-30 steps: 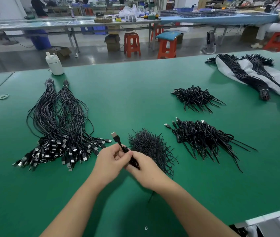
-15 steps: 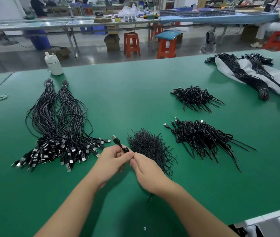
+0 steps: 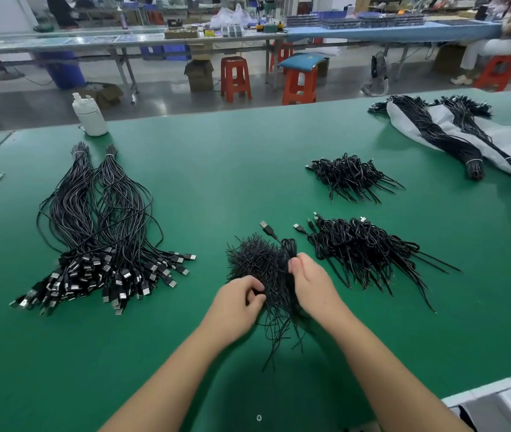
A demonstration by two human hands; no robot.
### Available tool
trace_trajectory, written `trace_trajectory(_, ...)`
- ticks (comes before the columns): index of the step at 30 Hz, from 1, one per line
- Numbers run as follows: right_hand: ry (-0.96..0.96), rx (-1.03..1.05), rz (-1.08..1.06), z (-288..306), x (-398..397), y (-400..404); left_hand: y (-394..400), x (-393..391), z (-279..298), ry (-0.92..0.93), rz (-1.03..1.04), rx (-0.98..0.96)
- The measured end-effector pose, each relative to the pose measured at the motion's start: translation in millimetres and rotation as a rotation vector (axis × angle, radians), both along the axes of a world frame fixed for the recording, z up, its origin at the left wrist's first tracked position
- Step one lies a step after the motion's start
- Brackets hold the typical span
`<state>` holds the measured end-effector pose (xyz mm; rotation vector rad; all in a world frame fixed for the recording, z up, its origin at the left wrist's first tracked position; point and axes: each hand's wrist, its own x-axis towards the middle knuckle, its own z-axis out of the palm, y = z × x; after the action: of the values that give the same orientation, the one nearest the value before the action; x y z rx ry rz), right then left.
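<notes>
My right hand (image 3: 308, 283) grips a coiled black USB cable (image 3: 288, 246) whose plug (image 3: 266, 226) sticks up and to the left, held over a pile of thin black twist ties (image 3: 254, 260). My left hand (image 3: 237, 302) lies at the near edge of that pile and pinches black ties between its fingertips. Both hands are low over the green table (image 3: 216, 182), close together. How many ties the left hand holds is hidden by its fingers.
Two long bundles of loose USB cables (image 3: 98, 232) lie at the left. Two heaps of tied cables (image 3: 363, 247) (image 3: 347, 176) lie at the right. A white bag with cable bundles (image 3: 454, 141) is far right, a white bottle (image 3: 90, 116) far left.
My right hand has taken the coiled cable and moved it right and away, over the tie pile. My left hand let go of the cable and dropped to the ties.
</notes>
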<state>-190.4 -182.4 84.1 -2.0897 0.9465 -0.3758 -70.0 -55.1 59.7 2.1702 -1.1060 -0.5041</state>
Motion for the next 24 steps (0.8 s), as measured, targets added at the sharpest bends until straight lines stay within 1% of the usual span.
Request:
trace_trajectory(7, -0.021, 0.090, -0.053, -6, -11, -20, -20, -20, -15, -0.250, 0.017, 0.147)
trace_trajectory(14, -0.055, 0.208, -0.069, -13, -15, -21, -29, -27, -20, -0.251, 0.051, 0.224)
trace_trajectory(16, -0.062, 0.217, -0.065, -14, -15, -21, -30, -27, -20, -0.230, 0.077, 0.204)
trace_trajectory(19, -0.070, 0.214, -0.058, -16, -16, -19, -29, -25, -16, -0.137, 0.155, 0.122)
trace_trajectory(22, -0.068, 0.209, -0.049, -18, -15, -19, -28, -18, -9, 0.028, 0.222, 0.024)
trace_trajectory(24, -0.067, 0.212, -0.031, -19, -15, -17, -27, -14, -4, 0.137, 0.260, -0.001)
